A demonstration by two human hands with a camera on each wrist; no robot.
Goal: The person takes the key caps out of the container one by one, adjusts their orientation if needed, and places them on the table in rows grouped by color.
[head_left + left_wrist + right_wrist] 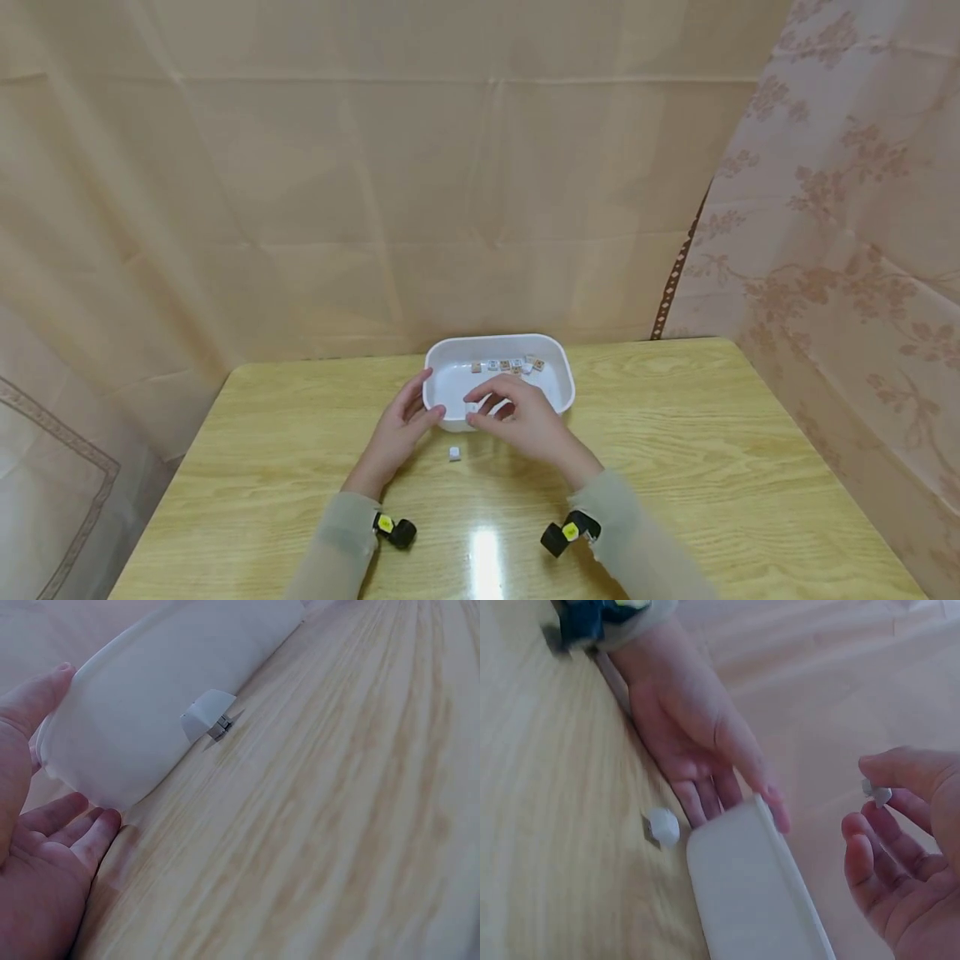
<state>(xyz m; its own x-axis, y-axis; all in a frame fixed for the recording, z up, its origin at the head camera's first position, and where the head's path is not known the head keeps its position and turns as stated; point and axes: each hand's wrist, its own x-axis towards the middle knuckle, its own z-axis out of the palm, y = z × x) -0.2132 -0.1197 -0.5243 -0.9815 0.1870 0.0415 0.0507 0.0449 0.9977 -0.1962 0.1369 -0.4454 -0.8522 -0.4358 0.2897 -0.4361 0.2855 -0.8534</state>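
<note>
My right hand [521,417] pinches a small white keycap [878,793] between thumb and fingertips, above the near side of a white plastic tray [457,354]. The other fingers of that hand are loosely bent. At the tray's left end, my left hand [401,429] holds it, thumb over the rim and fingers against the outer wall. Another white keycap [454,454] lies on the table just in front of the tray; its grey underside [220,727] shows in the left wrist view. Several small orange and white pieces [505,365] lie inside the tray, mostly toward its back right.
The tray stands near the back edge of a wood-grain table [300,442]. A beige curtain [450,208] hangs right behind it, and a flowered cloth [847,250] hangs on the right. Each sleeve carries a black wrist camera [403,533].
</note>
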